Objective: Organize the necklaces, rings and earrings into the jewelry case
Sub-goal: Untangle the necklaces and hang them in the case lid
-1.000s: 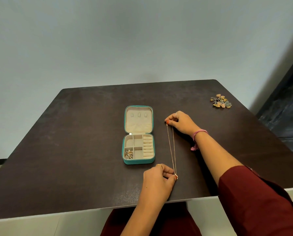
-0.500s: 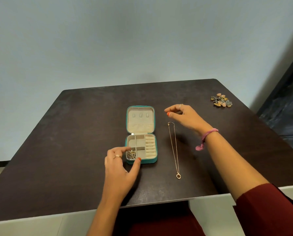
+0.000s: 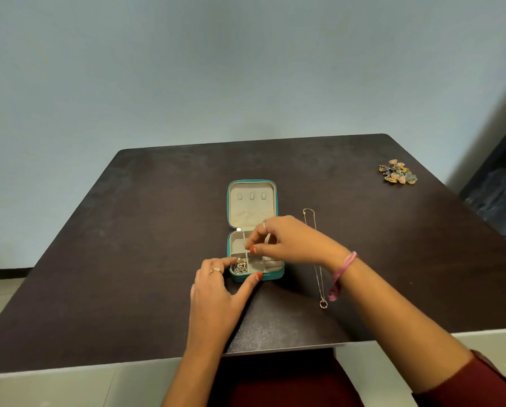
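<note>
You sit at a dark brown matte table [image 3: 128,259] set against a pale blue-grey wall [image 3: 187,69], your dark red sleeve [image 3: 481,380] at the near right. Nearest you, your left hand [image 3: 216,292] grips the front left corner of the small teal zip-around jewelry case [image 3: 271,276], thumb pressed on its front wall and index finger curled at the left rim beside the compartment holding a heap of gold and silver earrings [image 3: 240,267]. Your right hand [image 3: 287,242], a pink thread bracelet [image 3: 341,273] on its wrist, hovers over the case's cream tray with thumb and forefinger drawn narrowly together; whether they pinch anything is too small to tell. Just right of the case, a thin gold chain necklace with a ring pendant [image 3: 319,284] lies straight on the table, partly hidden under your forearm. Beyond the tray, the cream-lined lid [image 3: 251,204] lies open with three small hooks. Well apart at the far right corner sits a cluster of pink, gold and blue rings [image 3: 398,173]. No writing or brand can be read anywhere.
</note>
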Demonstrator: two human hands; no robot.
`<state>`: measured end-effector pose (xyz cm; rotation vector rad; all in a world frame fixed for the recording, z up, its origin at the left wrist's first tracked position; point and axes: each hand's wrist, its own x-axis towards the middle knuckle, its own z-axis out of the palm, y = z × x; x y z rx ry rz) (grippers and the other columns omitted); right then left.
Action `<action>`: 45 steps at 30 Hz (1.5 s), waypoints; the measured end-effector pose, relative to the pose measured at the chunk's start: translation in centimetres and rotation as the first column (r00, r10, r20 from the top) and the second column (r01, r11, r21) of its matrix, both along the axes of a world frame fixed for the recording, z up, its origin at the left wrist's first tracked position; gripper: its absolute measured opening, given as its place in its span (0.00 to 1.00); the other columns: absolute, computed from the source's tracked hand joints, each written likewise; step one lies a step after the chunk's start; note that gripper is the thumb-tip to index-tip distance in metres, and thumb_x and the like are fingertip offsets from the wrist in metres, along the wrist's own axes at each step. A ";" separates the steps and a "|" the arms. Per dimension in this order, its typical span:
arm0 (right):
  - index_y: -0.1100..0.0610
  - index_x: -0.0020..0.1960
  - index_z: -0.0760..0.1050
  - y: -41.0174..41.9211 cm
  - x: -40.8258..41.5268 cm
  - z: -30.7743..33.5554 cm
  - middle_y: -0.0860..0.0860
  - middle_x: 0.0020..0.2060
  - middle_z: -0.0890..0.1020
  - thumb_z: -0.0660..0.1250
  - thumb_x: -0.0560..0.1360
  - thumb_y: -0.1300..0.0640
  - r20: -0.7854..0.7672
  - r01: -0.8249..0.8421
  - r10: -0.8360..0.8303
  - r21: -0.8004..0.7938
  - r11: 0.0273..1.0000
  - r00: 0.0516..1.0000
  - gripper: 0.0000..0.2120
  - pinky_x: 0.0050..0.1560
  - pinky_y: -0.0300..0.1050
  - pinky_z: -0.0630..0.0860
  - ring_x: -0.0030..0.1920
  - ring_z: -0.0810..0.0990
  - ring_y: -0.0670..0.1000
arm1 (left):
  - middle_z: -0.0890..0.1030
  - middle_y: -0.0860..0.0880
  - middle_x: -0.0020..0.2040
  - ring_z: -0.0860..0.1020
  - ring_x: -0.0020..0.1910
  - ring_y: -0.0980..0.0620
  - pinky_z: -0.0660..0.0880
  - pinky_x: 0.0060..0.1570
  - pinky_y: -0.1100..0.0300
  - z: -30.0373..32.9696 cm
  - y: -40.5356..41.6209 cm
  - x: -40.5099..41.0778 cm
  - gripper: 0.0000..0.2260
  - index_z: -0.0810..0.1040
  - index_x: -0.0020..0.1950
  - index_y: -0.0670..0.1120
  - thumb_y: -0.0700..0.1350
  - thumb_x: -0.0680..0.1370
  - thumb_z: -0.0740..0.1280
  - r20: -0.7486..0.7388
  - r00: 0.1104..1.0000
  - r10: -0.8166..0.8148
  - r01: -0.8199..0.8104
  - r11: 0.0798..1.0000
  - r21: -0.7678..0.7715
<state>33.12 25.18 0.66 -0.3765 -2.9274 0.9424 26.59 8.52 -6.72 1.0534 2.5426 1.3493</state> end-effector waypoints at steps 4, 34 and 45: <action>0.50 0.52 0.82 -1.6 -1.1 -0.4 0.45 0.46 0.81 0.64 0.75 0.53 0.091 -0.046 0.029 0.183 0.982 0.995 0.09 0.48 0.46 0.75 0.47 0.78 0.47 | 0.73 0.59 0.49 0.73 0.52 0.59 0.75 0.53 0.53 -0.2 -0.2 -0.1 0.19 0.76 0.55 0.53 0.59 0.68 0.72 0.015 1.000 0.004 -0.005 0.999 0.036; 0.53 0.51 0.82 -2.4 -3.0 0.4 0.49 0.46 0.69 0.64 0.76 0.57 0.312 -0.424 0.320 0.363 0.829 0.894 0.08 0.44 0.44 0.68 0.47 0.74 0.51 | 0.73 0.60 0.52 0.73 0.54 0.59 0.74 0.53 0.60 -0.7 -0.4 -0.7 0.22 0.71 0.57 0.57 0.59 0.67 0.74 0.114 0.993 -0.006 -0.002 0.997 0.071; 0.59 0.51 0.79 -1.9 -2.5 -0.1 0.54 0.50 0.78 0.62 0.78 0.59 0.206 -0.321 0.273 0.255 0.912 0.940 0.08 0.49 0.42 0.69 0.48 0.75 0.51 | 0.74 0.58 0.54 0.73 0.55 0.58 0.74 0.54 0.60 -0.6 -0.5 -0.7 0.23 0.72 0.60 0.54 0.59 0.69 0.73 0.109 0.994 -0.008 0.001 0.998 0.062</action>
